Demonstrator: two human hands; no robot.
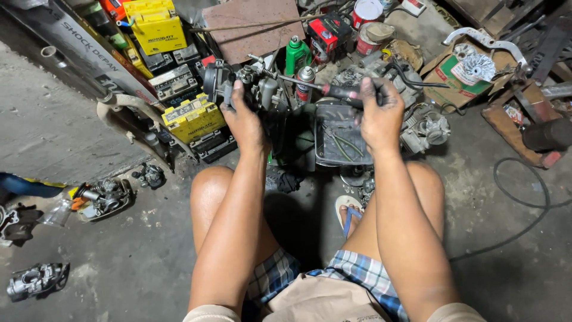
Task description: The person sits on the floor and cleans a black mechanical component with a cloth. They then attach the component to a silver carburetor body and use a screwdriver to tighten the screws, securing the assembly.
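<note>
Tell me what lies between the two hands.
In the head view, the screwdriver's shaft spans from the right hand to the carburetor in the left hand; spray cans stand behind.

Yellow batteries (pixel 192 117) are stacked at the upper left on the concrete floor (pixel 71 131). A green bottle (pixel 297 55) and a spray can (pixel 305 83) stand behind a grey tray (pixel 333 156) holding pliers (pixel 345 145). A cardboard box (pixel 445 77) sits right; a black cable (pixel 518 203) curls nearby.

Yellow batteries (pixel 156 27); green spray can (pixel 296 55); blue plaid shorts (pixel 357 271); red-black screwdriver handle (pixel 342 92).
</note>
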